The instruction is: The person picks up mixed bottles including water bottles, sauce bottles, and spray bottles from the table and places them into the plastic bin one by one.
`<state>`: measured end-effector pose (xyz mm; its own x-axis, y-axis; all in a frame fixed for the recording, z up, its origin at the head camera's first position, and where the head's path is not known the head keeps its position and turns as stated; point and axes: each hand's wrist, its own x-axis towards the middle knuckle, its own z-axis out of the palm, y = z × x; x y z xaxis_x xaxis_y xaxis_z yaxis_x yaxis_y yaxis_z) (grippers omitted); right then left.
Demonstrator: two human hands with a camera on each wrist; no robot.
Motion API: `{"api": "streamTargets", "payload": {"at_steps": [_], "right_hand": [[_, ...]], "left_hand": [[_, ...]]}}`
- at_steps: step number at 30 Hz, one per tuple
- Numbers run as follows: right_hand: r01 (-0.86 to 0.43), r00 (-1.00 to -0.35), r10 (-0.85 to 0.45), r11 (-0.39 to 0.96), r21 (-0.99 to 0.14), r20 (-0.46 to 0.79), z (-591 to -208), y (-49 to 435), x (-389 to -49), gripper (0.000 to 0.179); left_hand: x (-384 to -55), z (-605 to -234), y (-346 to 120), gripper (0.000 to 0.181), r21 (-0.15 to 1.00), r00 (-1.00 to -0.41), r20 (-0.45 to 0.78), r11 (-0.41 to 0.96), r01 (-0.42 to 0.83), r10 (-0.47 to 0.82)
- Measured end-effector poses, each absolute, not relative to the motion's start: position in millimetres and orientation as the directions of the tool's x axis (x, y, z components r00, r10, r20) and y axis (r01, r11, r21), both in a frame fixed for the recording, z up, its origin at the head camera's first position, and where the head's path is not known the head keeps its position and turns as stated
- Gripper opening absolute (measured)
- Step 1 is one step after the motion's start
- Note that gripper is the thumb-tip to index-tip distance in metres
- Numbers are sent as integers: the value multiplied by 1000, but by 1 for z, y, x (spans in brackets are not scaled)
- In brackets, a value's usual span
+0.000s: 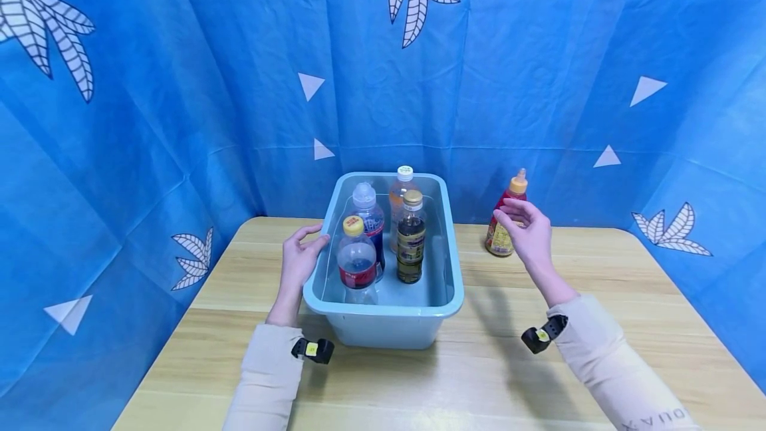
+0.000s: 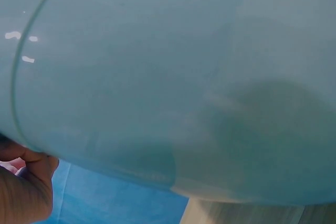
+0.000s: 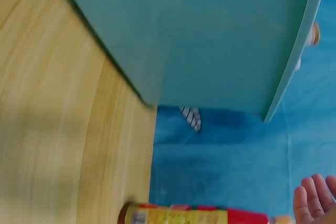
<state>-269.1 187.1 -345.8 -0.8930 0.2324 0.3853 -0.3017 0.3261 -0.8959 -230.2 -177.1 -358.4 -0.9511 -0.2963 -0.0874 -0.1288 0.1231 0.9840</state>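
My left hand (image 1: 301, 255) grips the left rim of a light-blue plastic basin (image 1: 383, 331); the left wrist view shows the curled fingers (image 2: 39, 174) at the rim's edge. Inside the basin stand a red-labelled bottle with a yellow cap (image 1: 358, 258), a dark blue drink bottle (image 1: 369, 218), an orange drink bottle (image 1: 397, 201) and a dark sauce bottle with a gold cap (image 1: 411, 238). Right of the basin, my right hand (image 1: 531, 231) hovers before a red squeeze sauce bottle (image 1: 499, 238), holding nothing. Its fingers (image 3: 311, 198) are loosely bent near the nozzle, partly covering the bottle.
A pale wooden table (image 1: 479, 378) carries the basin and the squeeze bottle. Blue curtains (image 1: 509, 85) with white leaves and triangles hang close behind the table and along both sides. Black wrist cameras (image 1: 543, 334) are strapped over the sleeves.
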Motion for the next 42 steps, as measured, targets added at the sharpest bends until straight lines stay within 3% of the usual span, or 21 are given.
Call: {"api": "streamTargets", "payload": {"at_steps": [10,21,42], "right_hand": [[-247,-853,358,365,-898,380,-353,206,-291,38],[-102,-837,454,418,-903,305,-353,217,-308,46],[-10,-847,489,375,-927,208,-358,223,-335,61]], "left_hand": [[-230,-357,-177,34,985,-952,-96,112,-134,-291],[-231,-357,-177,33,986,-950,-98,101,-133,-296],[-231,-358,-177,33,984,-952,-92,117,-131,-293]]}}
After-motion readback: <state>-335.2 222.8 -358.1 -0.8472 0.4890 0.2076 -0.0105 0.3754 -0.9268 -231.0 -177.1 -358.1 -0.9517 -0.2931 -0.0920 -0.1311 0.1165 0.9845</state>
